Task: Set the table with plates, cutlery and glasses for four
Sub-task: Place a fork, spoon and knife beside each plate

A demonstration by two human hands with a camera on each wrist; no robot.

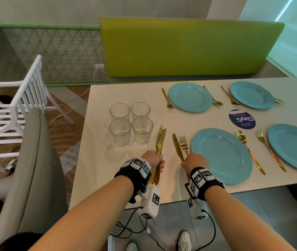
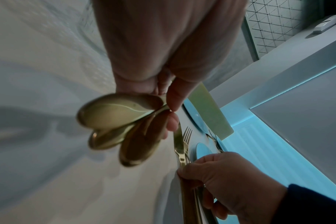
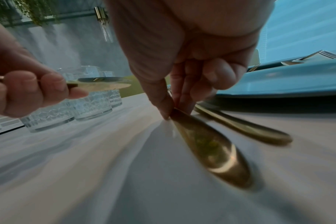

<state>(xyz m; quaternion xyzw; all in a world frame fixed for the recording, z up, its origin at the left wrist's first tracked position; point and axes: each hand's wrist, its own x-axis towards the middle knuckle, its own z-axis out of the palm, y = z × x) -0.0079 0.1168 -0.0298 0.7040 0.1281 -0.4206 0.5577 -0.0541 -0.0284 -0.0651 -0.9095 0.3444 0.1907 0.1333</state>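
While the right hand (image 1: 194,160) pinches the handle of a knife (image 1: 177,146) between thumb and fingertips, holding it low against the table (image 1: 126,91) just left of the fork (image 1: 184,144) at the near plate (image 1: 222,156), the left hand (image 1: 153,159) is curled tight round a bundle of knives (image 1: 160,140), blades pointing away. So it's the knife round, first setting by the look of it: the other three plates (image 1: 190,96) show a fork and a spoon (image 1: 241,135) each, no knife. Next call: release this one straight beside the fork, then draw another from the bundle. Four glasses (image 1: 131,122) wait clustered near the table's left end.
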